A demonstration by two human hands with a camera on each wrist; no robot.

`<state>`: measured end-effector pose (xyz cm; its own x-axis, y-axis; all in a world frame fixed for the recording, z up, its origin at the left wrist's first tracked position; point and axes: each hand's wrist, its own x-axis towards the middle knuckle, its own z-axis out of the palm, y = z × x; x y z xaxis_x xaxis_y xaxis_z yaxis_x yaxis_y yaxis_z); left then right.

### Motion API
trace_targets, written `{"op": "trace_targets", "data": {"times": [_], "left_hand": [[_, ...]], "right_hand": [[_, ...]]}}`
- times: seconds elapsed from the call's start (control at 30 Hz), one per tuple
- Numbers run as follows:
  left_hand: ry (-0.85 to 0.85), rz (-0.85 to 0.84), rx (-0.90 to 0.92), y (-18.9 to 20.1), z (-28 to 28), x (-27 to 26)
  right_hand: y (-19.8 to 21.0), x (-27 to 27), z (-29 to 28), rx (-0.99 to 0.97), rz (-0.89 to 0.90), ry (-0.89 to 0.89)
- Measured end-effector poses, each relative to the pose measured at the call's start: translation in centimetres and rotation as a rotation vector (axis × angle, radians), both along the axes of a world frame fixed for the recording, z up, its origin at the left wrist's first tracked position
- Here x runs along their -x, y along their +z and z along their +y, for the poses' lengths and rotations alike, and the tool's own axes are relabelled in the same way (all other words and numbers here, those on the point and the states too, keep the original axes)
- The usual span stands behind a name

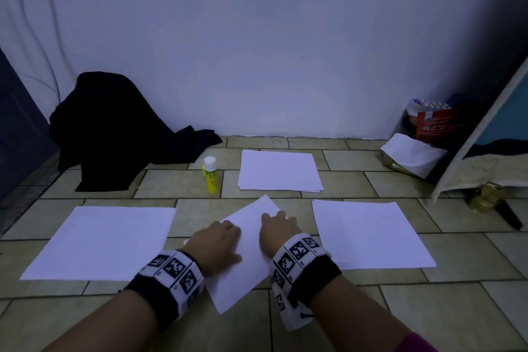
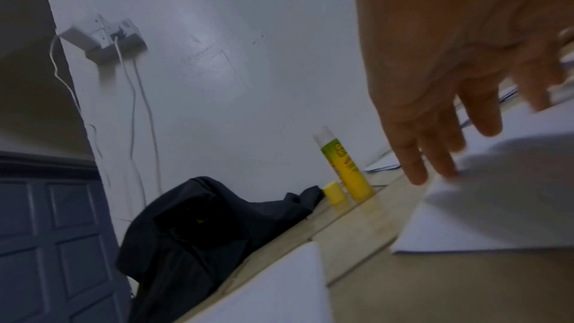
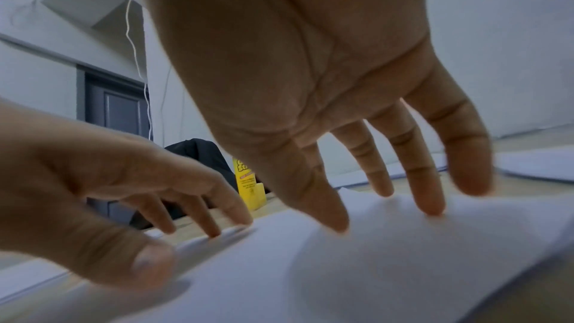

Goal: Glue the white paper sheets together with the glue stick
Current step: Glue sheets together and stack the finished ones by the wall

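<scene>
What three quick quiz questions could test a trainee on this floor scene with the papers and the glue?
1. True or false: the glue stick stands upright on the floor, untouched.
2. Which does the left hand touch: A) the angled middle sheet, B) the far paper stack, C) the dark cloth?
3. Fill in: the right hand presses the middle sheet with ____ fingers.

Key: 1 true; 2 A; 3 straight.
</scene>
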<state>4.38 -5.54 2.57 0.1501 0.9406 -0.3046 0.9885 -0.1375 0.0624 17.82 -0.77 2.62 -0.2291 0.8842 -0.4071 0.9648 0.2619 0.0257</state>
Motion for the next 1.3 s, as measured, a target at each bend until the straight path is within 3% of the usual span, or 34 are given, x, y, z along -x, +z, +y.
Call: {"op": "trace_targets", "data": {"times": [0.1,0.27,0.47,0.6,0.77,0.93,1.1,1.23,1.3], "left_hand": [[-0.056,0.091,-0.037,0.1,-0.2,-1.2],[0.033,0.036,-0.028,0.5,0.1,-0.6],[0.095,-0.009,0.231,-1.9,0.9,1.2],[0.111,-0.028,0.244,-2.4,0.8,1.5],[0.098,0.000,0.213,-2.4,0.7,1.6],[0.092,0.044,0.127,-0.5,0.4,1.8],[0.121,0.210,-0.046,1.1,0.4,2.5],[0.072,0.025,-0.010,0.1,0.6,2.6],[0.040,0.047,0.019,0.3,0.4,2.3]], "right_hand": [[0.0,1.3,-0.3,0.003,-0.060,0.067],[-1.0,3.3,-0.7,0.130,0.137,-0.006],[-1.7,3.5,-0.3,0.208,0.209,0.190],[-2.6,1.6,1.3,0.232,0.122,0.263],[-2.2,-1.0,3.6,0.186,0.090,0.141],[-1.6,-0.5,3.9,0.144,0.059,0.169],[-0.5,1.3,1.8,-0.133,-0.040,0.201],[-1.3,2.9,-0.2,-0.081,0.116,0.120],[-1.7,3.6,-0.8,-0.039,0.192,0.052]]}}
